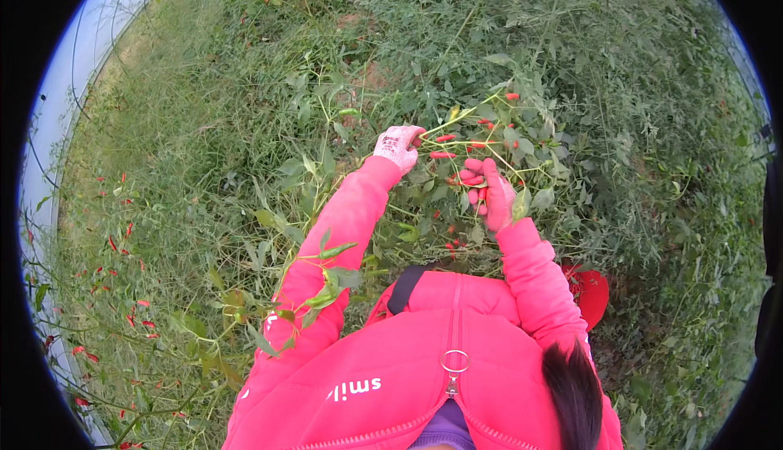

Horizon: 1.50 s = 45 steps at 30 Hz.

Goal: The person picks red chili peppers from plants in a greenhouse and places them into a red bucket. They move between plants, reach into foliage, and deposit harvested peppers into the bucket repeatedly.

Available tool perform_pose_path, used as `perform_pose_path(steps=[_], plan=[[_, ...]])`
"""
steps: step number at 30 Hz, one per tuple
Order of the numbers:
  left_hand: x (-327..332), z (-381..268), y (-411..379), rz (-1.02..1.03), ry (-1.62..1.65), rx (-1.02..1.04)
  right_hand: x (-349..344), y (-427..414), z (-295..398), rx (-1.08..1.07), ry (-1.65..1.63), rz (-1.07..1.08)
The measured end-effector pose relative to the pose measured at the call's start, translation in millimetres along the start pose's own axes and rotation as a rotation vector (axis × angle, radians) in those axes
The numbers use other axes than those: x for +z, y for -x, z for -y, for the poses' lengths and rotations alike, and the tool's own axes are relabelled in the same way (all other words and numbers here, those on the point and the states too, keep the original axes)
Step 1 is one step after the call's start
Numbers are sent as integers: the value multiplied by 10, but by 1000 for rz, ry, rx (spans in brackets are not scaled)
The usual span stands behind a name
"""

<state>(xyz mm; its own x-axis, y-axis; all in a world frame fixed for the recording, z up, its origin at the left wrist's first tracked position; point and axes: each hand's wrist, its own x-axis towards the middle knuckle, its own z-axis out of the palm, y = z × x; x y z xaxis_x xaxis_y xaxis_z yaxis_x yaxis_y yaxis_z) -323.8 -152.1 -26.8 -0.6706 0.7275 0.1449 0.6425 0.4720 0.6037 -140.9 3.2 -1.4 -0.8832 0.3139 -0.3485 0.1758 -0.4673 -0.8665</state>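
Note:
My left hand (400, 146), in a pink and white work glove, is closed around the green stem of a chili pepper plant (459, 118). The stem reaches to the right and bears several red chili peppers (443, 154). Just below and right of it, my right hand (493, 193), in a pink glove, has its palm turned up and fingers curled around several red chili peppers (471, 181). Leaves cover part of that hand, and whether those peppers are still on their stalks I cannot tell.
A branch with green peppers (336, 250) crosses over my left sleeve. More red peppers (130, 320) hang at the lower left. Dense weeds surround me. A red object (592, 297), perhaps a container, is beside my right elbow. Pale sheeting (58, 107) borders the plants at left.

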Motion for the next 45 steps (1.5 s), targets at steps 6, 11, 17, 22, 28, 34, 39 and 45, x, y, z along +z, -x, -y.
perform_pose_path(steps=[6,11,17,22,28,34,39,45], plan=[[134,248,88,-132,26,-12,-378,-66,-221,195,-362,-145],[245,315,-2,-23,115,-137,-1064,-287,-798,123,-707,-435],[250,339,148,142,223,-199,-645,25,-548,331,-96,-8],[245,339,177,285,424,-265,-259,-141,-540,221,-178,142],[195,320,269,298,434,-264,246,-293,-519,284,76,30],[289,362,331,235,328,-239,405,-451,-692,265,87,-40],[429,305,416,22,173,-211,560,-576,-880,210,26,-297],[472,192,438,-108,-27,-220,720,-425,-885,-10,-57,-135]])
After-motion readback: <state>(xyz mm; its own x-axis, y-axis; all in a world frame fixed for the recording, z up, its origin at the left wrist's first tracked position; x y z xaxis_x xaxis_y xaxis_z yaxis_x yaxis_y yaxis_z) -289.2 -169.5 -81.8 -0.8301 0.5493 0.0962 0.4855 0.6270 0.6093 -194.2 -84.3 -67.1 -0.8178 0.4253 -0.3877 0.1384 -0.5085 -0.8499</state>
